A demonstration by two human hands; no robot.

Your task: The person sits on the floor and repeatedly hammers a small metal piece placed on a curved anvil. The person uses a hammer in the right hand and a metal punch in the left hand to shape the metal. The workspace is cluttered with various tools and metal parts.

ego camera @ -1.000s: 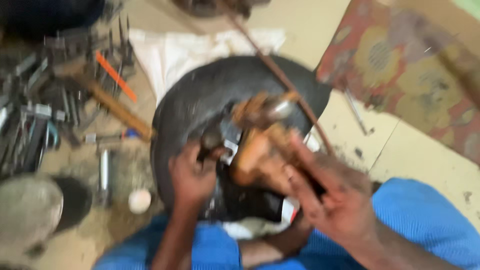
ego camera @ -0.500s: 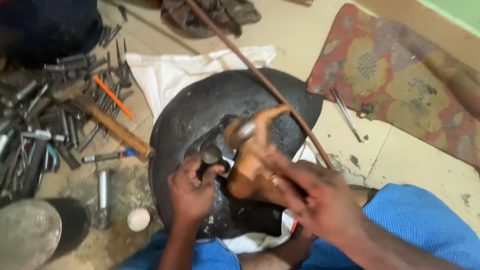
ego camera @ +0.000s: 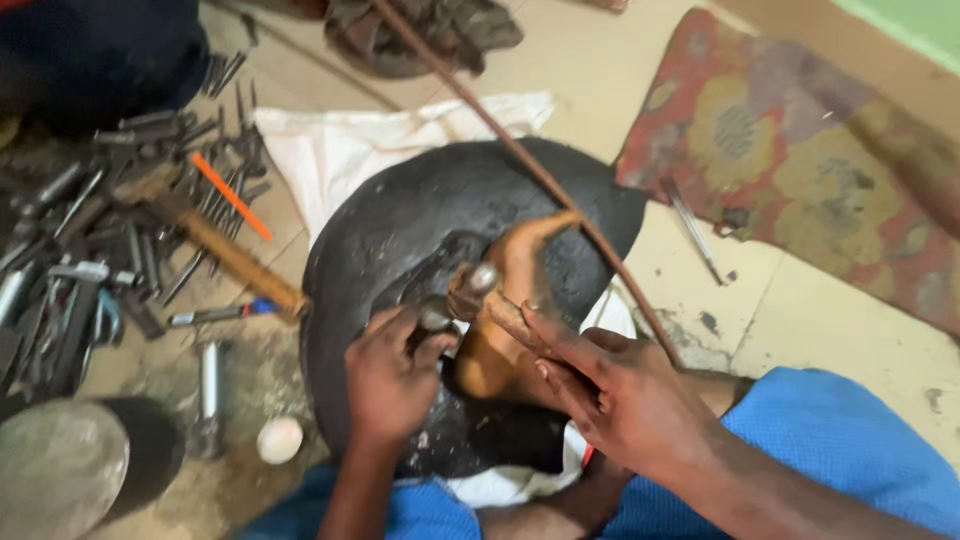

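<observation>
We steady a small metal punch on a wooden piece

Our left hand point(ego camera: 392, 378) fingers pinch the punch point(ego camera: 436, 318) upright against the wooden piece point(ego camera: 505, 300) on the black pad point(ego camera: 400, 230); right hand point(ego camera: 620, 395) fingers grip a wooden handle point(ego camera: 510, 318), poised for a careful, square tap.

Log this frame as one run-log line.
left hand: gripping small metal punch | right hand: holding hammer | under: black pitch bowl | left: scattered metal tools
</observation>
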